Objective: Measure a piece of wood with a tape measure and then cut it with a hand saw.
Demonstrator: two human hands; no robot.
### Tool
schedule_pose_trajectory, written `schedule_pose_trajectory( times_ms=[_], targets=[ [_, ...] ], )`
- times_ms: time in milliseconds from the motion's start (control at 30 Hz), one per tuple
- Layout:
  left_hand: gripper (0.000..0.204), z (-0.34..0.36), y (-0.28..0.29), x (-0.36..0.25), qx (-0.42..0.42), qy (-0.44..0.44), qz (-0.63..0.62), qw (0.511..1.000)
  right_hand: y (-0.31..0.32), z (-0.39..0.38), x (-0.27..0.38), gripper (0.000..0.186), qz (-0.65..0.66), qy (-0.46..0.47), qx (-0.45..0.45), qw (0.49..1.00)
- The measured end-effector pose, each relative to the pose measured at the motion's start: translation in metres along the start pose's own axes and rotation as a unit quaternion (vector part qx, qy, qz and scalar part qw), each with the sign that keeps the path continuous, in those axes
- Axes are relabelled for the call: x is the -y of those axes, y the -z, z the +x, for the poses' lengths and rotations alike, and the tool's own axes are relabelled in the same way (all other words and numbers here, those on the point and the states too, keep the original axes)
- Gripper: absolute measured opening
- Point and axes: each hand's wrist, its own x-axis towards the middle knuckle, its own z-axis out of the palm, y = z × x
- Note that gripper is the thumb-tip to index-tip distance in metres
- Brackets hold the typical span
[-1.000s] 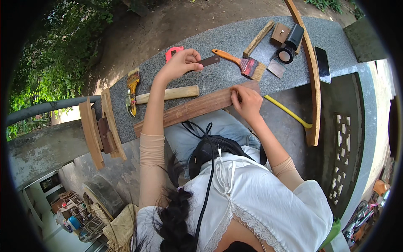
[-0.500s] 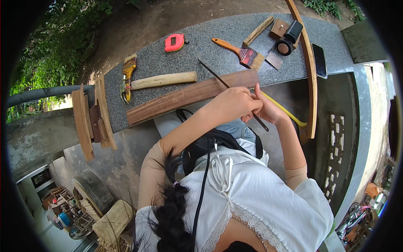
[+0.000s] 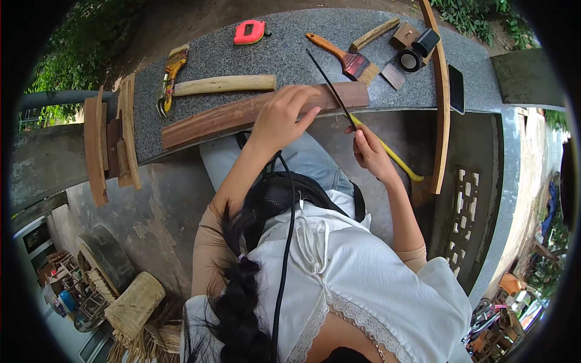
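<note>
My right hand (image 3: 372,154) is closed around the near end of a slim, dark, tapered file (image 3: 330,85), which points up and to the left. The file crosses over the right part of a curved brown wooden board (image 3: 224,115) along the front edge of the stone table. My left hand (image 3: 284,115) is open, fingers stretched out over the middle of that board. Whether it touches the wood I cannot tell. Beside my right hand a yellow rod (image 3: 393,154) with a bent end slants off the table edge.
Atop the grey stone table (image 3: 212,60) lie a hammer (image 3: 224,85), paintbrushes (image 3: 354,63) (image 3: 175,63), a pink tape measure (image 3: 249,32), small wood blocks (image 3: 404,35), a black cylinder (image 3: 426,40) and a phone (image 3: 456,89). A long curved strip (image 3: 445,103) overhangs at right; wood pieces (image 3: 115,139) overhang at left.
My hands, together around the file before, are now apart. The left has moved left and opened over the board; the right keeps the file, whose tip has swung upward. The view has shifted slightly.
</note>
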Motion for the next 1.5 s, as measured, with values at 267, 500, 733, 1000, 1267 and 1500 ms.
schedule_pose_trajectory(
  times_ms=[267,500,733,1000,1267,1500],
  targets=[
    [0.056,0.012,-0.036,0.018,0.063,0.055,0.18,0.98,0.002,-0.019,-0.053,0.026,-0.245,0.069,-0.189,0.948],
    [0.058,0.025,-0.044,0.03,0.069,0.058,0.152,0.984,-0.007,0.004,-0.059,0.015,-0.305,0.125,-0.238,0.914],
    [0.055,0.019,-0.05,0.035,0.031,0.096,0.103,0.99,-0.005,0.027,-0.095,0.015,-0.352,0.149,-0.237,0.893],
    [0.055,0.016,-0.051,0.041,0.041,0.087,0.107,0.99,-0.001,-0.001,-0.142,0.015,-0.33,0.058,-0.241,0.911],
    [0.058,0.017,-0.051,0.038,0.038,0.092,0.101,0.99,-0.005,0.014,-0.14,0.013,-0.335,0.13,-0.266,0.895],
    [0.057,0.015,-0.049,0.04,0.044,0.1,0.102,0.989,-0.01,0.032,-0.104,0.013,-0.324,0.128,-0.256,0.902]
  ],
)
